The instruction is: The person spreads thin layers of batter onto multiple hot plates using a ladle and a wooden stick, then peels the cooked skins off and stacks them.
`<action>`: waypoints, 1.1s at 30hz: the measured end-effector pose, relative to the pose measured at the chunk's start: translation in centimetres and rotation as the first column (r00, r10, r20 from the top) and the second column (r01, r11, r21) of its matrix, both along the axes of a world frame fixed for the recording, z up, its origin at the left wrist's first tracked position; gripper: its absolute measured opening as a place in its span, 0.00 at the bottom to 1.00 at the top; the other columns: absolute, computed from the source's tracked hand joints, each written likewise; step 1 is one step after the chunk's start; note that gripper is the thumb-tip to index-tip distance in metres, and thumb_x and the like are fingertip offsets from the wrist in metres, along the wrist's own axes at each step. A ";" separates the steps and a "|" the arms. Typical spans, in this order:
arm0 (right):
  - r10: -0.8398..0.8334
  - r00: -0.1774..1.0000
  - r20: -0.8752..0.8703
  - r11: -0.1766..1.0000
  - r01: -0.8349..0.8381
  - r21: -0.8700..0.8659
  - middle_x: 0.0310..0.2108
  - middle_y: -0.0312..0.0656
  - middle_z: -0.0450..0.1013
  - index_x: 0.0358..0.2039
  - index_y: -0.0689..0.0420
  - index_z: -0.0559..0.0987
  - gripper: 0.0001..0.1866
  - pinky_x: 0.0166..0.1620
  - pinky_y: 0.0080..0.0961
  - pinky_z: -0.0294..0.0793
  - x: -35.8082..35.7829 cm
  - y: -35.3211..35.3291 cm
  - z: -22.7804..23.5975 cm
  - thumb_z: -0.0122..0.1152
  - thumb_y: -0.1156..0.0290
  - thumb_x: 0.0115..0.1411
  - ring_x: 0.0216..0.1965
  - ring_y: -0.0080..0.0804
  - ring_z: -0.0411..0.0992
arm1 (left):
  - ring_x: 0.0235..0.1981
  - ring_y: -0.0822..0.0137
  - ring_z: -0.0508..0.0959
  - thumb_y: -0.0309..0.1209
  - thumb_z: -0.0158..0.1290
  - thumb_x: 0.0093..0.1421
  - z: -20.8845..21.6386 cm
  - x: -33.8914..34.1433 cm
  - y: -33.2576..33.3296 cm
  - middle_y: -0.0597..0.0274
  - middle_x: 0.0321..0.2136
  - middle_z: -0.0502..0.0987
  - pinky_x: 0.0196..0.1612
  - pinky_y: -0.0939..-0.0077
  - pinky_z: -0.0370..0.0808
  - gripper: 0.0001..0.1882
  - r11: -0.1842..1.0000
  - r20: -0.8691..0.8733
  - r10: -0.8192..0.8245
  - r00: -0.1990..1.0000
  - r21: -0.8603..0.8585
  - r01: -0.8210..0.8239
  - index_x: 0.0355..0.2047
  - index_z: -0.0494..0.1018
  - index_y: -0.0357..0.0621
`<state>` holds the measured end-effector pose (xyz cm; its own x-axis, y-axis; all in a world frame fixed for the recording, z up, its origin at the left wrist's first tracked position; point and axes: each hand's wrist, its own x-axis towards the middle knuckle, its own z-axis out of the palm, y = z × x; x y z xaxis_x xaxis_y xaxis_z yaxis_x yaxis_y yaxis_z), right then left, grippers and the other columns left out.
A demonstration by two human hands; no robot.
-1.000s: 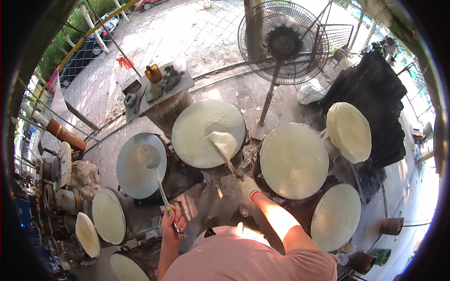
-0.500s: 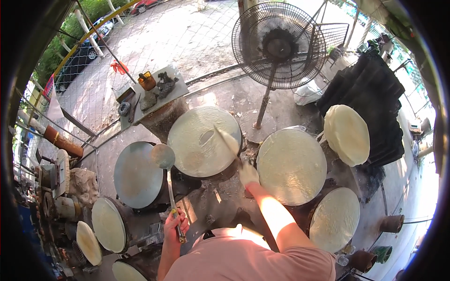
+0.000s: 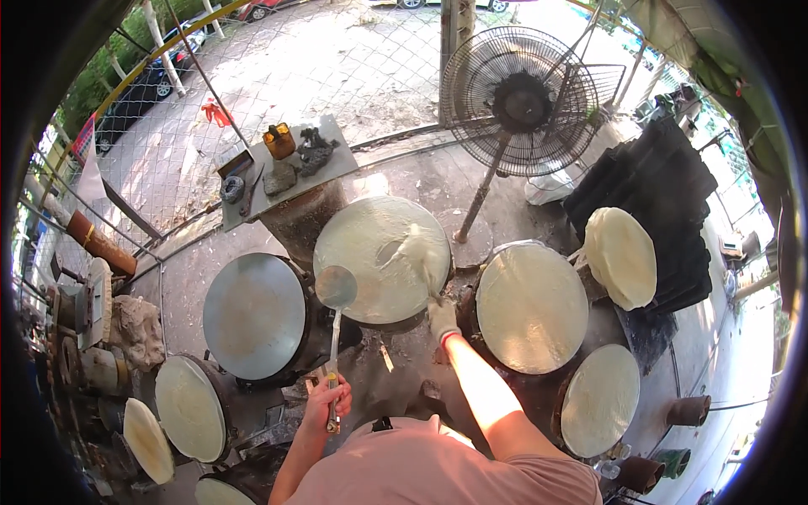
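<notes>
My left hand [image 3: 326, 402] grips the handle of a long ladle [image 3: 333, 343], its round grey bowl held over the near left edge of the middle griddle. That griddle is covered by a thin pale batter sheet [image 3: 358, 244] with a small oval gap near its centre. In a pale work glove with a red cuff, my right hand [image 3: 443, 321] is at the griddle's near right edge, closed round a thin spreader [image 3: 431, 273]. The spreader reaches over the batter and is blurred. Pale, raised batter lies around its far end.
On the left is a bare round griddle [image 3: 255, 316]. A batter-covered griddle [image 3: 532, 307] stands on the right, with a stack of pale pancakes [image 3: 620, 257] beyond it. A stand fan [image 3: 520, 103] and a small table [image 3: 290, 181] stand farther back.
The ladle's bowl has moved right, from beside the bare griddle to over the middle one. My right hand's spreader has swung rightward across the batter. The whole view has shifted slightly.
</notes>
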<state>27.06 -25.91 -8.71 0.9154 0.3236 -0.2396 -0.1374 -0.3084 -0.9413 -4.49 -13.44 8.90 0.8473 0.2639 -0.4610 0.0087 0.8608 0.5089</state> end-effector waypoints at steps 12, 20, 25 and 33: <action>0.327 0.945 0.010 0.890 -0.305 -0.340 0.37 0.56 0.75 0.45 0.52 0.78 0.19 0.45 0.38 0.71 7.8 1.8 3.9 0.51 0.58 0.57 0.42 0.52 0.74 | 0.14 0.77 0.62 0.26 0.45 0.63 -0.7 2.7 -2.8 0.63 0.24 0.66 0.16 0.84 0.61 0.04 0.995 -0.134 -0.001 0.991 -0.101 -0.012 0.38 0.64 0.45; 0.469 0.853 -0.230 0.867 -0.494 -0.067 0.36 0.50 0.78 0.46 0.60 0.77 0.20 0.44 0.26 0.70 7.4 1.0 3.3 0.54 0.59 0.60 0.37 0.35 0.74 | 0.13 0.79 0.60 0.27 0.44 0.62 -1.2 2.2 -4.7 0.67 0.20 0.63 0.14 0.85 0.58 0.03 0.977 -0.306 0.063 0.950 -0.176 -0.122 0.30 0.62 0.46; 0.328 0.917 -0.227 0.941 -0.337 -0.005 0.27 0.39 0.74 0.47 0.60 0.77 0.19 0.31 0.24 0.66 10.0 1.1 3.4 0.54 0.61 0.60 0.27 0.27 0.69 | 0.11 0.79 0.59 0.26 0.45 0.61 -1.6 4.8 -3.0 0.68 0.16 0.61 0.11 0.84 0.57 0.06 0.998 -0.339 0.023 0.941 -0.041 -0.039 0.27 0.61 0.46; -0.030 0.762 -0.646 0.996 -0.030 -0.081 0.18 0.31 0.67 0.50 0.46 0.77 0.17 0.17 0.17 0.59 -1.0 -5.7 4.8 0.56 0.61 0.60 0.14 0.19 0.60 | 0.09 0.67 0.65 0.27 0.48 0.56 -5.5 10.9 -1.9 0.61 0.16 0.64 0.10 0.71 0.63 0.07 0.767 -0.569 0.245 0.785 0.609 0.203 0.31 0.61 0.43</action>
<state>26.08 -31.58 -3.89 0.5334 0.2753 -0.7998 -0.7041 -0.3794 -0.6002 6.37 -15.36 3.38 0.4486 0.6830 -0.5764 0.4792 0.3607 0.8002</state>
